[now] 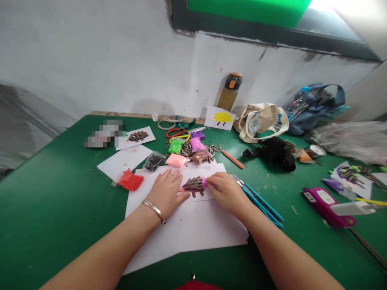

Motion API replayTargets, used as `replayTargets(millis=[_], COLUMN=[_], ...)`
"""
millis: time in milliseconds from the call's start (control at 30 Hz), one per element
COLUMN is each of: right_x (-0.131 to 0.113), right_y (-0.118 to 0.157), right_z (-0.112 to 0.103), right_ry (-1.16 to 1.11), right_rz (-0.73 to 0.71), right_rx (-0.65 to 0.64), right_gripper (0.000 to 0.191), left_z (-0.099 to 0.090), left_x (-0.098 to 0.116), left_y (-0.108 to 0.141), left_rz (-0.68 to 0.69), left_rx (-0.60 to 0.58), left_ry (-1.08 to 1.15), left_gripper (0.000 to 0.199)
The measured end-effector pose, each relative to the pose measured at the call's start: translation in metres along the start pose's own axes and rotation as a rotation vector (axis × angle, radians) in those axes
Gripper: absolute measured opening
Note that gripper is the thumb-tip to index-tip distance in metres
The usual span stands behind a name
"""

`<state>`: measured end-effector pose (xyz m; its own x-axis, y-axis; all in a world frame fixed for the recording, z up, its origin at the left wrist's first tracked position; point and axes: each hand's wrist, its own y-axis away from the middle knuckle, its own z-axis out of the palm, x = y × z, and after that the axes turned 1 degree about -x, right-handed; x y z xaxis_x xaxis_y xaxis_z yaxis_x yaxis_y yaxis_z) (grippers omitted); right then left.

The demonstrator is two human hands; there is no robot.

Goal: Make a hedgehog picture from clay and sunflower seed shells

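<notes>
On a white paper sheet [193, 237] lies a hedgehog figure of dark striped sunflower seeds [192, 185], with a bit of pink clay [204, 183] at its right end. My right hand [225, 195] is bunched at that clay, fingertips pressing on it. My left hand [167, 193] rests flat on the paper just left of the seeds, fingers spread and holding nothing. A silver bangle [154, 210] circles my left wrist.
Teal-handled scissors [261, 200] lie right of my right hand on the green table [60, 225]. Bagged clay, including red [130, 180] and pink [177, 160], and a sunflower seed pile [187, 149] lie ahead. A magenta device [328, 206] sits far right.
</notes>
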<state>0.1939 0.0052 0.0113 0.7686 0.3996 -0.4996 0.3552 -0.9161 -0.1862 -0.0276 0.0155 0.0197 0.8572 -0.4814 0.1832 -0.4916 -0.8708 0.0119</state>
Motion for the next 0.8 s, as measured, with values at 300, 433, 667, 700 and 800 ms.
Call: replayTargets(millis=[300,433,667,700,800], right_x=[0.012,0.008,0.008,0.008,0.009], right_y=[-0.005,-0.003,-0.003,-0.004,-0.005], right_z=[0.012,0.012,0.013,0.013,0.011], right_ry=[-0.057,0.036,0.177,0.178,0.129], right_rz=[-0.008,-0.056,-0.132,-0.13,-0.105], right_rx=[0.055,0.019,0.018,0.021,0.025], right_gripper=[0.028,0.029,0.028,0.028,0.029], left_z=[0.001,-0.001,-0.004,-0.004,-0.003], left_x=[0.001,0.002,0.004,0.004,0.004], left_y=[0.0,-0.001,-0.001,-0.001,-0.001], left_rz=[-0.01,-0.026,-0.022,-0.018,-0.011], left_rx=[-0.003,-0.045,-0.048,-0.044,-0.021], left_ry=[0.001,-0.008,-0.01,-0.01,-0.003], left_gripper=[0.037,0.038,0.035,0.035,0.033])
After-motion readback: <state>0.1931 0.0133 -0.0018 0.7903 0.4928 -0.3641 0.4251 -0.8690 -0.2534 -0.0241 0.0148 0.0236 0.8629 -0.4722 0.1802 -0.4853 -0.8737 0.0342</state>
